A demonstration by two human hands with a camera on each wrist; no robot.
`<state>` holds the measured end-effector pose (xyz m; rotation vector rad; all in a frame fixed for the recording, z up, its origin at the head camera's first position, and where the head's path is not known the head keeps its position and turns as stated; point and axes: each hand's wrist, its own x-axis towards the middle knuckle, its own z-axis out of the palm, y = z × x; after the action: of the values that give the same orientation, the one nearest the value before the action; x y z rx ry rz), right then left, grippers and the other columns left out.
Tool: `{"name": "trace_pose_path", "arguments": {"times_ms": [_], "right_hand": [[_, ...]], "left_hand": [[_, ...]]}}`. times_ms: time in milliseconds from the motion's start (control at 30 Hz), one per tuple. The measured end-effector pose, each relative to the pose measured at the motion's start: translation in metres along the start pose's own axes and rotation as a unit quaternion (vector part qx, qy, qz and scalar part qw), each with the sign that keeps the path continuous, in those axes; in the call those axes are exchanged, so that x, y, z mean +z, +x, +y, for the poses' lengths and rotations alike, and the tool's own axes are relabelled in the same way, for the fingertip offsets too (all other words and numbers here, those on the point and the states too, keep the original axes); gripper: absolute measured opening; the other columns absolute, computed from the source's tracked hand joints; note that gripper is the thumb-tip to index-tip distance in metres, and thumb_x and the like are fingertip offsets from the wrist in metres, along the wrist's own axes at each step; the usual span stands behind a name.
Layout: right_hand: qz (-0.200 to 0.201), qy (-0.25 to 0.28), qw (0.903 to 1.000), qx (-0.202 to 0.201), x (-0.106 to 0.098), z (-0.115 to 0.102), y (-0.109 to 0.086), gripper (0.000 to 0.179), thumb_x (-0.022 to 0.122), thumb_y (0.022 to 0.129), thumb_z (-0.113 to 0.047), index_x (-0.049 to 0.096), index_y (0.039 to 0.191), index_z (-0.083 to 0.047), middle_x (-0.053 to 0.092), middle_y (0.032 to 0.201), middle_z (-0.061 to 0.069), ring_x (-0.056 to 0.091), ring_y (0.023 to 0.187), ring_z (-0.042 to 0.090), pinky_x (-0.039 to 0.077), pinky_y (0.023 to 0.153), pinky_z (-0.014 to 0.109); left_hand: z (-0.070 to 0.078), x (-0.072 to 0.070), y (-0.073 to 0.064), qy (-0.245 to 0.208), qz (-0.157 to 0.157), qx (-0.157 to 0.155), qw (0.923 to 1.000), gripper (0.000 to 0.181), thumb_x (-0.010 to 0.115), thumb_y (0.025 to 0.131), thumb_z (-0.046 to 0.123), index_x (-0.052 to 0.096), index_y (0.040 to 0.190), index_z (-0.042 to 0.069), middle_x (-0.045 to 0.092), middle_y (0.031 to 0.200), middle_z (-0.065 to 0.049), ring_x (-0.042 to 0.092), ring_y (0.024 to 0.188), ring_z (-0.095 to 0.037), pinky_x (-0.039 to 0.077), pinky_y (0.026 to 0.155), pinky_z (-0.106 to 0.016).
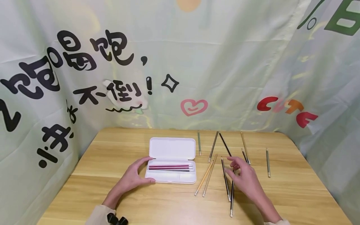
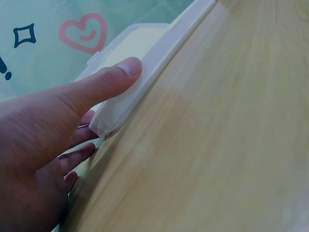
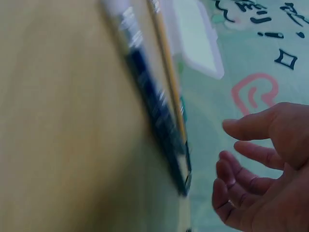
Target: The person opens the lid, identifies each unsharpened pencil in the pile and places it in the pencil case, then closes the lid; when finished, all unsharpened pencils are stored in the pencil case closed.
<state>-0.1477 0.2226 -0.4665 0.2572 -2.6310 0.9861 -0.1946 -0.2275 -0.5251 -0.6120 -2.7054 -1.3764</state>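
A white pencil case [image 1: 166,179] lies on the wooden table with its lid [image 1: 172,148] folded back. Inside it are several pencils [image 1: 168,167], reddish-purple and dark. My left hand [image 1: 133,175] holds the case's left end, its thumb [image 2: 126,67] on the front side and its fingers behind. My right hand [image 1: 245,176] hovers over the loose pencils with spread, slightly bent fingers and nothing in its grasp. Nearest to it are a black pencil [image 1: 226,179] and another black pencil [image 1: 232,200], partly hidden by the hand. Two wood-coloured pencils [image 1: 203,178] lie between the case and these.
Farther back on the table [image 1: 112,150] lie a green pencil [image 1: 199,143], black pencils [image 1: 213,146] and a light brown pencil [image 1: 244,144]. A grey pencil [image 1: 268,162] sits off to the right. Printed cloth [image 1: 230,78] hangs behind the table and at both sides.
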Motion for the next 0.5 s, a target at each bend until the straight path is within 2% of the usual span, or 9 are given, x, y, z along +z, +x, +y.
{"name": "trace_pose_path", "arguments": {"times_ms": [133, 233, 367, 500], "right_hand": [[-0.028, -0.033, 0.9985, 0.034, -0.007, 0.012, -0.008, 0.055, 0.084, 0.084, -0.009, 0.061, 0.132, 0.005, 0.066, 0.1, 0.011, 0.066, 0.092, 0.03, 0.058, 0.079, 0.049], [-0.056, -0.038, 0.996, 0.059, -0.01, 0.016, -0.011, 0.064, 0.086, 0.082, -0.014, 0.057, 0.135, 0.009, 0.065, 0.102, 0.013, 0.065, 0.093, 0.031, 0.058, 0.082, 0.052], [-0.095, -0.047, 0.9915, 0.075, -0.01, 0.018, -0.011, 0.068, 0.087, 0.082, -0.016, 0.056, 0.134, 0.014, 0.063, 0.101, 0.012, 0.064, 0.091, 0.027, 0.058, 0.082, 0.049], [-0.114, -0.06, 0.9883, 0.082, -0.01, 0.018, -0.011, 0.063, 0.085, 0.081, -0.011, 0.058, 0.131, 0.016, 0.061, 0.094, 0.007, 0.061, 0.086, 0.021, 0.056, 0.079, 0.044]], "left_hand": [[0.001, 0.0, 0.001, -0.003, 0.0, 0.002, 1.0, 0.088, 0.095, 0.068, 0.048, 0.057, 0.144, 0.022, 0.053, 0.15, -0.01, 0.045, 0.14, -0.04, 0.031, 0.114, -0.067], [0.002, -0.001, 0.001, -0.003, 0.001, 0.001, 1.0, 0.088, 0.095, 0.069, 0.048, 0.058, 0.144, 0.021, 0.054, 0.15, -0.01, 0.045, 0.14, -0.04, 0.031, 0.114, -0.067], [0.002, -0.001, 0.0, -0.003, 0.003, 0.001, 1.0, 0.089, 0.095, 0.068, 0.047, 0.058, 0.144, 0.019, 0.054, 0.149, -0.011, 0.046, 0.139, -0.04, 0.032, 0.114, -0.067], [0.003, -0.001, 0.0, -0.003, 0.004, 0.004, 1.0, 0.089, 0.095, 0.068, 0.047, 0.058, 0.144, 0.019, 0.054, 0.149, -0.011, 0.046, 0.139, -0.04, 0.032, 0.114, -0.066]]}}
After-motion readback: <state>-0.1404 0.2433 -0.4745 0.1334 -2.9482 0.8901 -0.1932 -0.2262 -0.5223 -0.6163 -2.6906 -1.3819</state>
